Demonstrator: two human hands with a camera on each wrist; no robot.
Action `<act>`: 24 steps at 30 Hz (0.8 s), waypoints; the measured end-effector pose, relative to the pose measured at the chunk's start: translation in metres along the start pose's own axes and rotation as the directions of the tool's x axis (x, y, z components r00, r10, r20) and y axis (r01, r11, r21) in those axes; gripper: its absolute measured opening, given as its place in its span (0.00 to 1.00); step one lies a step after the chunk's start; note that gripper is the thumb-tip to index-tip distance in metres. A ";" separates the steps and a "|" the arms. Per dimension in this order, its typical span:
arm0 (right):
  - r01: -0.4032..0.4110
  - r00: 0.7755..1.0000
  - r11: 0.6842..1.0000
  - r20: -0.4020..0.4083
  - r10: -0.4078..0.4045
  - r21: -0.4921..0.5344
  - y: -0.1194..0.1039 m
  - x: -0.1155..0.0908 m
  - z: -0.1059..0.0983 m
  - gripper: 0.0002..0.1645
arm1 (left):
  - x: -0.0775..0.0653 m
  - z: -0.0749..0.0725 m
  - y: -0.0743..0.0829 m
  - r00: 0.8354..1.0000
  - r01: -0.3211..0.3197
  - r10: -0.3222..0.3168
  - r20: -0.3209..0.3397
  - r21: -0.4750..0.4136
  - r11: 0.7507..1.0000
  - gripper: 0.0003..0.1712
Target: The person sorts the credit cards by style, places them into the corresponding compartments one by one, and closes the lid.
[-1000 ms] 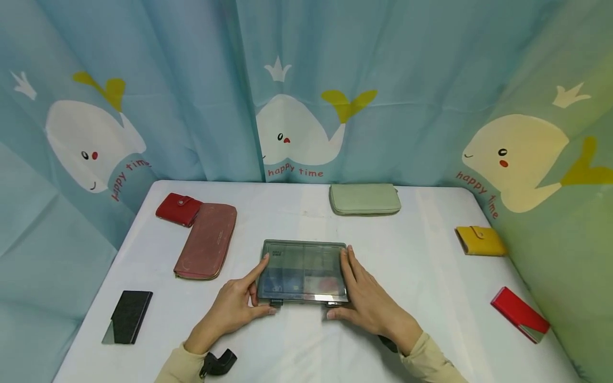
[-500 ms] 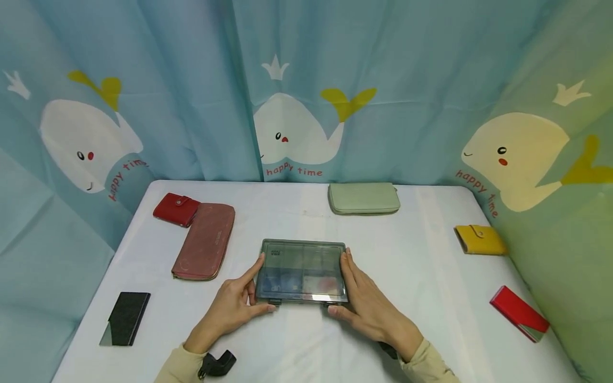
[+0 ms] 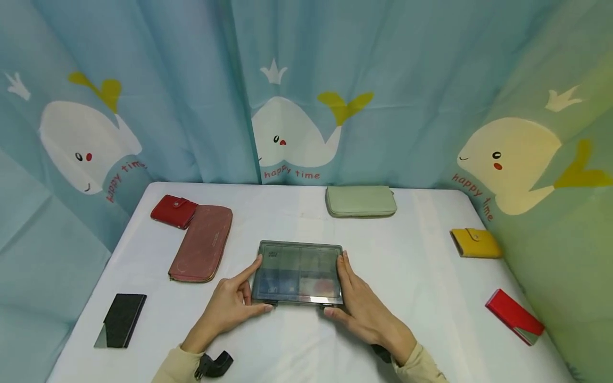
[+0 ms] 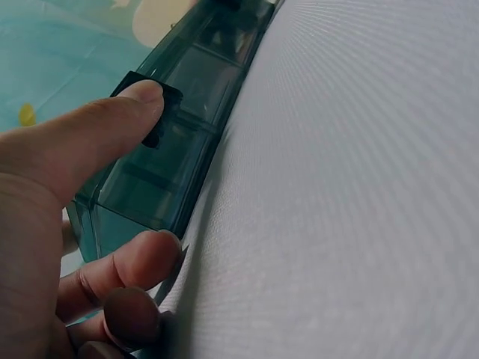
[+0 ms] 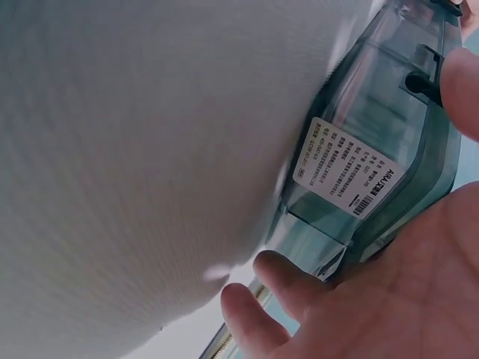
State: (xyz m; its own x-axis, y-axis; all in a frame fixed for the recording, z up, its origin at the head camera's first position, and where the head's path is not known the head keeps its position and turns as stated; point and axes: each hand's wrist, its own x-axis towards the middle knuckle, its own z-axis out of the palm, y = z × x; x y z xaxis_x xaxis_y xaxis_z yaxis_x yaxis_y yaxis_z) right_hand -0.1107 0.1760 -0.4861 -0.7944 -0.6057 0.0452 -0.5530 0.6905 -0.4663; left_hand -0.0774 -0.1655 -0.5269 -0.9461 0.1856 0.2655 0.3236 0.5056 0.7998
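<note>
A smoky see-through plastic storage box (image 3: 299,260) with a lid lies between both hands near the middle of the white table. My left hand (image 3: 227,308) holds its left end, index finger along the side and thumb at the front left latch (image 4: 171,96). At the other end my right hand (image 3: 366,311) holds the right side, its thumb beside the front right latch (image 5: 424,84). Dim compartments and blue, pale and reddish contents show through the lid. In the right wrist view a white printed label (image 5: 348,168) is on the box.
On the left lie a small red wallet (image 3: 173,210), a long brown-red wallet (image 3: 203,244) and a black card holder (image 3: 125,321). A green wallet (image 3: 361,201) lies at the back. To the right are a yellow wallet (image 3: 477,243) and a red card holder (image 3: 514,316). Whale-print curtains (image 3: 402,106) surround the table.
The head view has shifted slightly, so things appear a little further left. Both hands stay at the box's two ends; my left index fingertip has slid slightly back from the lid's edge.
</note>
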 end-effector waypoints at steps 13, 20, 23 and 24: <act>0.016 1.000 1.000 0.011 -0.016 -0.024 0.000 0.012 0.006 0.62 | -0.004 -0.005 -0.013 0.999 0.032 -0.032 0.005 -0.021 0.999 0.61; 0.009 0.999 0.999 0.032 -0.007 -0.047 0.004 0.015 0.005 0.64 | -0.004 -0.007 -0.016 0.999 0.041 -0.041 0.017 -0.007 0.999 0.58; 0.014 0.999 0.999 0.036 -0.012 -0.051 0.007 0.017 0.002 0.66 | -0.005 -0.010 -0.015 0.997 0.059 -0.060 0.044 0.015 0.998 0.56; 0.016 0.999 0.999 0.040 -0.014 -0.045 0.009 0.017 0.001 0.66 | -0.005 -0.011 -0.014 0.996 0.071 -0.071 0.056 0.016 0.997 0.55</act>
